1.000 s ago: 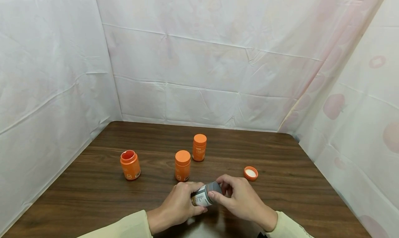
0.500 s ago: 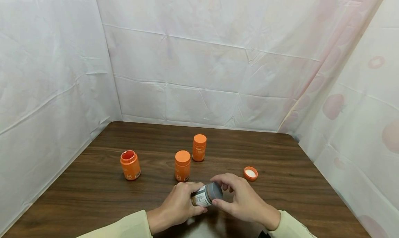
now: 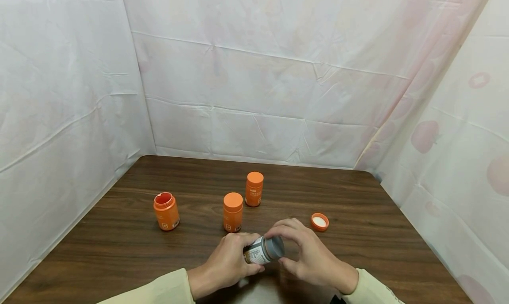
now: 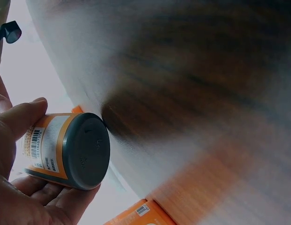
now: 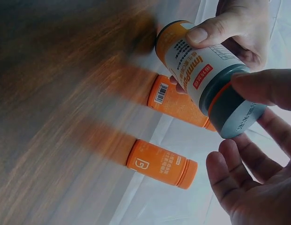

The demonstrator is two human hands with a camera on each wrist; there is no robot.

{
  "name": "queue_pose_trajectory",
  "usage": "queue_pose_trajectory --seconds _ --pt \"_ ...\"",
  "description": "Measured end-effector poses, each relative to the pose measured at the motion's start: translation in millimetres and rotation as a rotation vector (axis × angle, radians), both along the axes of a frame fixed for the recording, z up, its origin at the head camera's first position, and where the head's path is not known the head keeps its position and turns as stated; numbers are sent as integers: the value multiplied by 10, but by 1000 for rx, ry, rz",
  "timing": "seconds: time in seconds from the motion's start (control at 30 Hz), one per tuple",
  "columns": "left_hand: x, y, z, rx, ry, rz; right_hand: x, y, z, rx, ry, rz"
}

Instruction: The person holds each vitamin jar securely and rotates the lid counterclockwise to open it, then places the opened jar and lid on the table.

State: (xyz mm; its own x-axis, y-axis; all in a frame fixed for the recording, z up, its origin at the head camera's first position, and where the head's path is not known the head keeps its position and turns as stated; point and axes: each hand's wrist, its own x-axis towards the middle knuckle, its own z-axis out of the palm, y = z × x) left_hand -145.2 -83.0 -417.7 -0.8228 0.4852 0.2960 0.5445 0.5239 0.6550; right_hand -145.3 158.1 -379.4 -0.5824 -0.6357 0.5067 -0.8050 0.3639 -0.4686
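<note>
My left hand [image 3: 224, 260] grips a bottle [image 3: 256, 252] with a white-and-orange label, tilted so its dark grey cap [image 3: 275, 247] points right. In the left wrist view the bottle's dark base [image 4: 86, 152] faces the camera, with the thumb and fingers around the label. My right hand [image 3: 312, 255] is spread about the cap; in the head view a fingertip meets its upper edge while the thumb stands apart below. A thin orange line runs round the cap [image 5: 236, 115] in the right wrist view. Whether the other right fingers touch the cap cannot be told.
Two capped orange bottles stand ahead, one nearer [image 3: 233, 213] and one farther [image 3: 254, 189]. An uncapped orange bottle [image 3: 166, 212] stands to the left. An orange lid [image 3: 320, 222] lies inside-up to the right on the dark wooden table [image 3: 370, 233]. White sheeting [image 3: 254, 74] surrounds the table.
My right hand has loosened from pinching the cap; its thumb has moved off and its fingers have shifted around the cap. The left hand and bottle have hardly moved.
</note>
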Motion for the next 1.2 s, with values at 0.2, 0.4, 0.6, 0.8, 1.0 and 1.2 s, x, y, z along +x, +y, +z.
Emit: queue_pose_trajectory --seconds 0.2,0.4,0.6,0.8,1.0,1.2 --pt "-2 0 -2 1 -2 -2 -5 3 0 14 17 -5" --pt "6 2 -5 -1 11 7 4 -10 -6 3 -20 -38" --pt "11 8 -2 -3 17 9 22 -25 -25 38 -89 -239" --pt "14 10 2 -7 17 10 13 -34 -16 86 -170 -354" --pt "16 10 9 -1 8 10 -2 -36 -8 79 -232 -342" --pt "24 10 8 -1 -6 9 4 -37 -8 69 -247 -322"
